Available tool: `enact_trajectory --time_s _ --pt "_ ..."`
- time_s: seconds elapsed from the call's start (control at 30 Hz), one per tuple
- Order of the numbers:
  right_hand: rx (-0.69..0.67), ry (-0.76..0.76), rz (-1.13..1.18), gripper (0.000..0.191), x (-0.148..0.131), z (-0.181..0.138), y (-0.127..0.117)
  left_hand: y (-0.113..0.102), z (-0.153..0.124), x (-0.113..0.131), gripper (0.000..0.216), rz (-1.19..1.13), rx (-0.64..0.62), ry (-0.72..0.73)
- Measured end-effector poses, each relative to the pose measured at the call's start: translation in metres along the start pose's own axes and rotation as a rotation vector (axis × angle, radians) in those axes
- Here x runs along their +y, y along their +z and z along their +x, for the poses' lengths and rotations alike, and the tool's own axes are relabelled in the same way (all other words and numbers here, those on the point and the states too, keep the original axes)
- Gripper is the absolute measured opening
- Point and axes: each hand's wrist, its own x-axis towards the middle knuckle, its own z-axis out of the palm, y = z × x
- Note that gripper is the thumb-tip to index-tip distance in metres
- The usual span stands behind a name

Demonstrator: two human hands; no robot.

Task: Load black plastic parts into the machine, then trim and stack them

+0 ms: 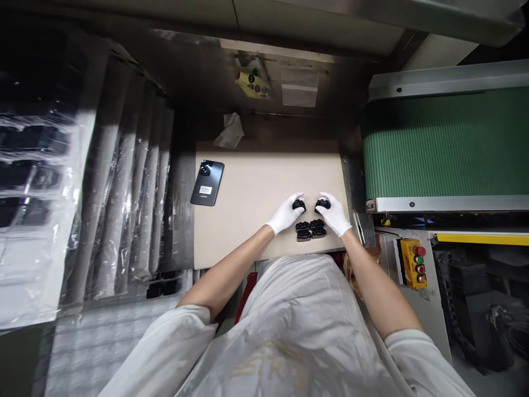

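Note:
My left hand [287, 213], in a white glove, is closed around a small black molded part [298, 205]. A similar black piece [323, 205] is gripped by my right hand [334, 213], also gloved in white. The two hands face each other with a narrow gap between the pieces. Just below them, several more black parts [311, 229] lie grouped together on the beige board [248, 220]. What exactly these parts are is too small to make out.
A dark phone [207, 182] lies at the board's left, with a crumpled white tissue [230, 131] behind. Plastic-wrapped trays [124, 165] stand on the left. To the right are a green conveyor belt [446, 146] and a yellow button box [414, 263].

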Motion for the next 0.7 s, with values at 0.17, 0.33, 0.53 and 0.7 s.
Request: enact_trajectory --time_s 0.17,0.33,0.53,0.7 --pt "-0.133 -0.004 0.013 0.049 0.014 0.006 0.026 0.021 -0.008 -0.023 0.054 0.136 -0.047 0.100" --pt "-0.097 -0.017 0.109 0.049 0.029 0.001 0.009 0.019 -0.018 -0.028 0.049 -0.032 -0.006 0.058" --pt "0.042 -0.001 0.178 0.040 0.045 -0.028 -0.023 0.016 -0.017 -0.021 0.048 -0.082 -0.035 -0.005" --pt "0.134 0.072 0.200 0.042 0.069 -0.088 -0.036 0.012 -0.008 -0.006 0.046 0.134 -0.023 0.023"
